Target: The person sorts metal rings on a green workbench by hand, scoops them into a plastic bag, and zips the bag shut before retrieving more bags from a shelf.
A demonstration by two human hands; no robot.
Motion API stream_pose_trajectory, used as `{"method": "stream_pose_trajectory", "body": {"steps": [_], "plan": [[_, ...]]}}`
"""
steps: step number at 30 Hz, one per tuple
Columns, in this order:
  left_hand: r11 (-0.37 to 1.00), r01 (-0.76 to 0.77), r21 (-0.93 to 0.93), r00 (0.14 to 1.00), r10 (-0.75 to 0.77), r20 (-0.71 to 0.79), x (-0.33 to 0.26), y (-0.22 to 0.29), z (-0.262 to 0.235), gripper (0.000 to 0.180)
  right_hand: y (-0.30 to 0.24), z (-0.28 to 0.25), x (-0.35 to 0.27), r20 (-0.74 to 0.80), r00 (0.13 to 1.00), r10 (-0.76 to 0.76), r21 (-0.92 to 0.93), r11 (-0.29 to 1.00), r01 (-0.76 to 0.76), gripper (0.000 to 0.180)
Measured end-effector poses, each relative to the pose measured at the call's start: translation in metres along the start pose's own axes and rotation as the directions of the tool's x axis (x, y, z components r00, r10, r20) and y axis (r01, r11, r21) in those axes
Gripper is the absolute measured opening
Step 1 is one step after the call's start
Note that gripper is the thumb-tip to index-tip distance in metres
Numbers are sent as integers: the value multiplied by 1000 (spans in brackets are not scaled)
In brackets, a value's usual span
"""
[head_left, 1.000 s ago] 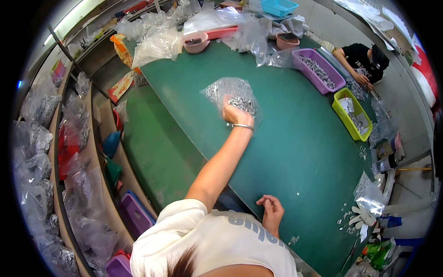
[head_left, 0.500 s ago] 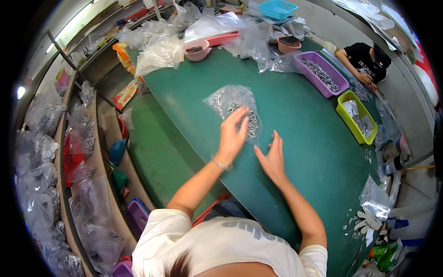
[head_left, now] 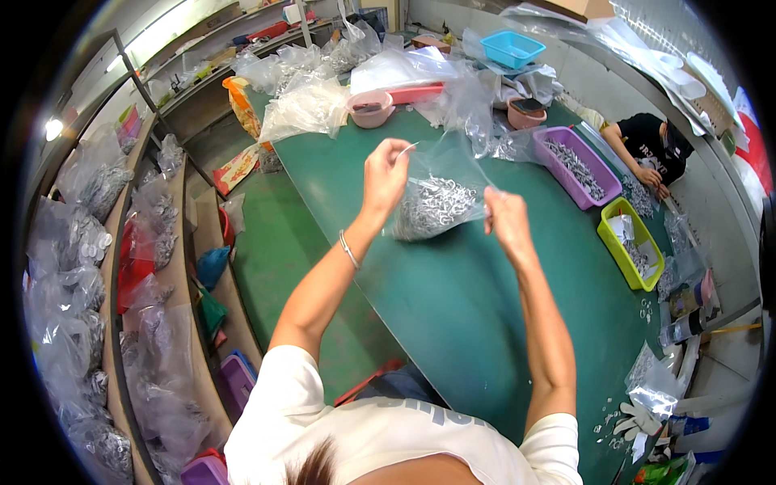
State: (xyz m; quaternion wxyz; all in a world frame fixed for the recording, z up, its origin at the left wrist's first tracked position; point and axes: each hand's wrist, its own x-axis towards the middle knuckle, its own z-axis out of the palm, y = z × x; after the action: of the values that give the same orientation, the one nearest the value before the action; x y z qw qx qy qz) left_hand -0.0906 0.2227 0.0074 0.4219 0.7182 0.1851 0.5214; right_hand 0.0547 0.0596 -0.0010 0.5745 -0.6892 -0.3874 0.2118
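Note:
A clear plastic bag (head_left: 432,206) holding many small silvery metal pieces hangs between my hands, low over the green table (head_left: 477,315). My left hand (head_left: 385,174) pinches the bag's upper left edge, fingers closed. At the bag's right side, my right hand (head_left: 507,214) grips the plastic in closed fingers. The metal pieces have gathered in the lower part of the bag, and its upper part is slack. Whether the bag's bottom touches the table I cannot tell.
Rightward stand a purple bin (head_left: 578,174) of metal parts and a lime green basket (head_left: 630,246). A person (head_left: 647,153) works beyond them. Plastic bags (head_left: 311,105) and a pink bowl (head_left: 370,109) lie at the far edge. Shelves (head_left: 162,315) of filled bags line the left.
Both hands have taken hold of the bag, which lay flat on the table before. It is now raised and upright, with its metal pieces slid down to the bottom. The view has shifted slightly.

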Motion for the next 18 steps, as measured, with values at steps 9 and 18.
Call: {"method": "stream_pose_trajectory", "body": {"steps": [9,18], "plan": [[781,449,-433,891,-353,287,-30,41,14,8,-51,-21,-66,-17,1000,-16,252,968,20,38],[855,381,-351,881,-220,419,-75,53,3,36,-43,-20,-132,-30,995,-94,138,986,98,37]]}}
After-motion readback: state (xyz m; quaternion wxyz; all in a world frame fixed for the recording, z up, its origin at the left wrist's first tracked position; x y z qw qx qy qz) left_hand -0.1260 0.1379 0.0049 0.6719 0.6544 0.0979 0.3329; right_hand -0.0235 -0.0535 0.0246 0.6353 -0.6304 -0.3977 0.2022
